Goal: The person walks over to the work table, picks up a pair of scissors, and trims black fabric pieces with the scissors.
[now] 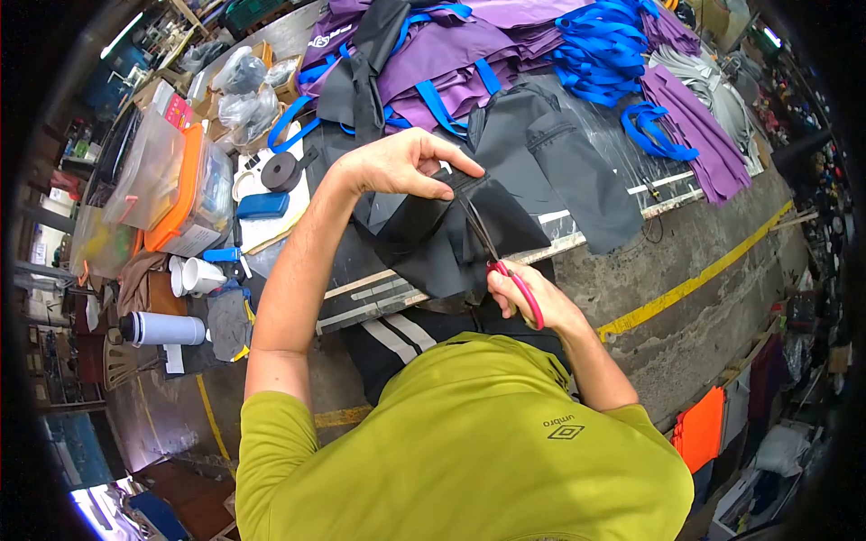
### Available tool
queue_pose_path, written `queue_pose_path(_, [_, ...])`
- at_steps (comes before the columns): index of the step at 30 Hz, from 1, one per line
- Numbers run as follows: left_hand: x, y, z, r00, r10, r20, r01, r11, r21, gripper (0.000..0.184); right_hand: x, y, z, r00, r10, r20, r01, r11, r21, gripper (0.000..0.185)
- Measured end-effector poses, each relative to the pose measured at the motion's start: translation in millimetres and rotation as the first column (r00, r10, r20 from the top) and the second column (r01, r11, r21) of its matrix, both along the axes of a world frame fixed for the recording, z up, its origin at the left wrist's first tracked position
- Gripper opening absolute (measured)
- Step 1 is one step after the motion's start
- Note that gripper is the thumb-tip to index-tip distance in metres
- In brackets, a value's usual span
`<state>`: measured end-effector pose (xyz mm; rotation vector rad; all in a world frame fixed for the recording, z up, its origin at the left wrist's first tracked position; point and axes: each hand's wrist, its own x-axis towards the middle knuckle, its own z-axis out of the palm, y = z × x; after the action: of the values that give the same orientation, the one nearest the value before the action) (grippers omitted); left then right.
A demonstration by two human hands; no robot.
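Note:
A piece of black fabric [505, 219] hangs over the near edge of the work table. My left hand [410, 164] pinches its upper edge between thumb and fingers. Red-handled scissors [520, 293] are in my right hand [541, 298], to the right of and below the left one. The blades point up and left, with their tips at the fabric just below my left fingers. Whether the blades are cutting cannot be made out. More dark fabric [586, 171] lies behind and to the right.
Purple fabric [451, 59] and blue straps [600, 54] are piled at the back. On the left are a black tape roll [281, 171], a blue case [262, 206], an orange-rimmed plastic box [187, 194], white cups [203, 276] and a bottle [167, 329].

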<state>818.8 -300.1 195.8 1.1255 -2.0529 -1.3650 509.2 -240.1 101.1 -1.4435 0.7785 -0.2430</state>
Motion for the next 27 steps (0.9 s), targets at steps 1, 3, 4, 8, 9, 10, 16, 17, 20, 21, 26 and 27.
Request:
queue_pose_path(1, [-1, 0, 0, 1.000, -0.007, 0.008, 0.007, 1.000, -0.007, 0.050, 2, 0, -1, 1.000, -0.003, 0.010, 0.003, 1.000, -0.002, 0.051])
queue_pose_path(3, [-3, 2, 2, 1.000, -0.017, 0.025, 0.017, 1.000, -0.008, 0.051, 7, -2, -4, 1.000, -0.008, 0.029, 0.008, 1.000, -0.006, 0.054])
queue_pose_path(4, [-5, 4, 4, 0.999, -0.019, 0.034, 0.019, 1.000, -0.003, 0.051, 8, -3, -5, 0.999, -0.010, 0.031, 0.010, 1.000, -0.016, 0.054])
queue_pose_path(8, [-8, 6, 1, 0.997, -0.038, 0.061, 0.038, 0.999, 0.002, 0.051, 13, -8, -5, 1.000, -0.005, -0.001, 0.005, 0.999, -0.042, 0.047])
queue_pose_path(9, [-9, 6, 0, 0.997, -0.041, 0.064, 0.041, 0.999, 0.004, 0.051, 13, -8, -4, 1.000, -0.002, -0.019, 0.001, 0.999, -0.046, 0.044])
queue_pose_path(10, [-10, 7, 0, 0.997, -0.044, 0.067, 0.044, 0.999, 0.005, 0.052, 14, -8, -3, 1.000, -0.002, -0.024, 0.001, 0.998, -0.059, 0.044])
queue_pose_path(16, [-12, 9, -9, 0.998, -0.049, 0.049, 0.046, 0.997, 0.060, 0.054, 17, -2, 0, 0.999, -0.038, -0.001, 0.037, 0.993, -0.110, 0.044])
queue_pose_path(17, [-13, 9, -9, 0.998, -0.049, 0.045, 0.046, 0.997, 0.067, 0.054, 18, -1, 0, 0.999, -0.045, 0.004, 0.045, 0.993, -0.112, 0.044])
queue_pose_path(20, [-12, 9, -9, 0.999, -0.047, 0.004, 0.046, 0.996, 0.079, 0.053, 18, 2, -1, 0.998, -0.048, 0.031, 0.050, 0.997, -0.067, 0.044])
queue_pose_path(21, [-11, 9, -9, 0.999, -0.050, -0.011, 0.051, 0.994, 0.097, 0.052, 17, 3, -2, 0.998, -0.046, 0.042, 0.048, 0.998, -0.042, 0.044])
queue_pose_path(26, [-11, 11, -18, 0.987, -0.058, -0.151, 0.087, 0.977, 0.195, 0.052, 18, 6, -21, 0.984, -0.049, 0.169, 0.063, 0.995, -0.076, 0.042])
queue_pose_path(27, [-13, 13, -23, 0.982, -0.054, -0.184, 0.095, 0.970, 0.223, 0.053, 19, 6, -26, 0.978, -0.049, 0.205, 0.070, 0.993, -0.096, 0.042])
